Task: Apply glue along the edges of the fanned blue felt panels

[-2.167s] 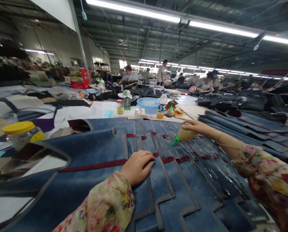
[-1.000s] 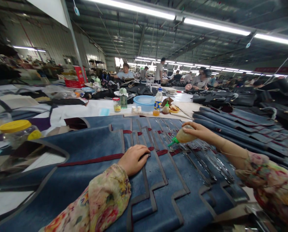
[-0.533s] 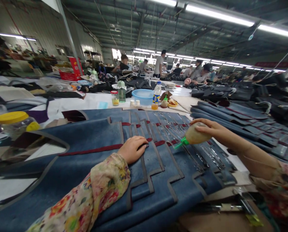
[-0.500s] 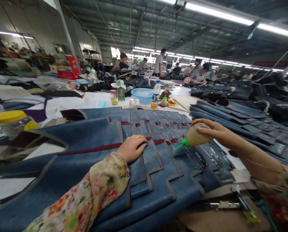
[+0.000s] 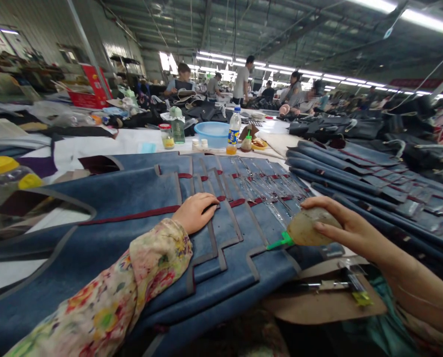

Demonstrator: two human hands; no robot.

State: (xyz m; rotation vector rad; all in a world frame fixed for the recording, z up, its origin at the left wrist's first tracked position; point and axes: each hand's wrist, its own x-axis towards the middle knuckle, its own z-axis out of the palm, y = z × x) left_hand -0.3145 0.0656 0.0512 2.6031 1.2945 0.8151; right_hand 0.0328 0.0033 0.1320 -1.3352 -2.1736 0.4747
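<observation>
Squeeze bottle [image 5: 315,226]: pale and cloudy, tipped over on its side above the near right part of the overlapping blue sheets [image 5: 124,194], its green nozzle [image 5: 282,241] slanting down and toward the left.
Right hand [image 5: 355,225]: clamped on the rounded base end of the bottle, thumb against the near side, index finger over the top; the other fingers are hidden.
Nozzle tip: right at a stepped grey strip [image 5: 249,261]; from this angle I can't say whether it touches or sits slightly above.
Left hand [image 5: 195,212]: palm down on the sheets, fingers together and lying forward, thumb parted from them, beside the end of a dark red strip [image 5: 132,215].
Between the hands: a plain stretch of blue, crossed by grey strips.
Glossy streaks [image 5: 277,191]: over the strips beyond the bottle.
Near edge: the sheets drop away in layered folds toward the person; a tan panel [image 5: 314,305] with a metal-shafted tool [image 5: 310,286] on it sits just past their right corner.
Right side: a second stack of blue pieces [image 5: 333,166], near the right hand.
Far edge: drink bottle [image 5: 233,130] and blue basin [image 5: 210,142], both well apart from the hands.
</observation>
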